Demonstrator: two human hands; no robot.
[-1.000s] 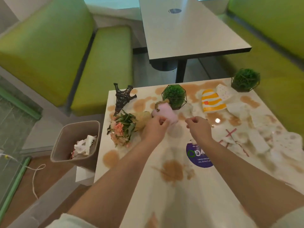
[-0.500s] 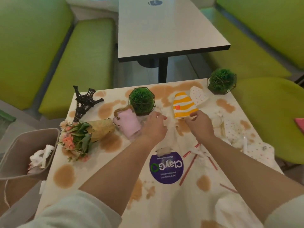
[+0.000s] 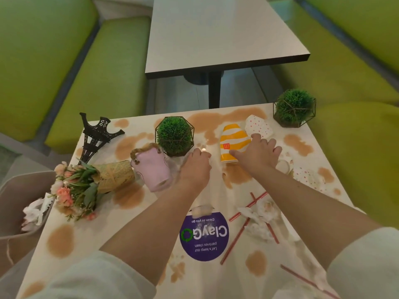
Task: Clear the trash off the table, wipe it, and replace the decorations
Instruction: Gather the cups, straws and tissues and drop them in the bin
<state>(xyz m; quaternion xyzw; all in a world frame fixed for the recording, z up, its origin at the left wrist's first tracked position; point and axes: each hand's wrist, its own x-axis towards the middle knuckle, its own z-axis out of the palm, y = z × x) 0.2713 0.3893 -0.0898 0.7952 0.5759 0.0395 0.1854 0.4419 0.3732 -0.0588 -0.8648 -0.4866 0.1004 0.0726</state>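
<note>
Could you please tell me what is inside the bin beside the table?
Crumpled white paper trash lies inside the bin, against its near wall. The table edge and the flower bouquet cover the rest, so anything deeper is hidden.

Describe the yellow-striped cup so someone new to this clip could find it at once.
Start at the stained white table nearest the camera and look toward its far edge, between the two caged green plant balls. The cup lies on its side there, under the right hand. Its yellow and white stripes set it apart from the dotted cup just behind it.
</note>
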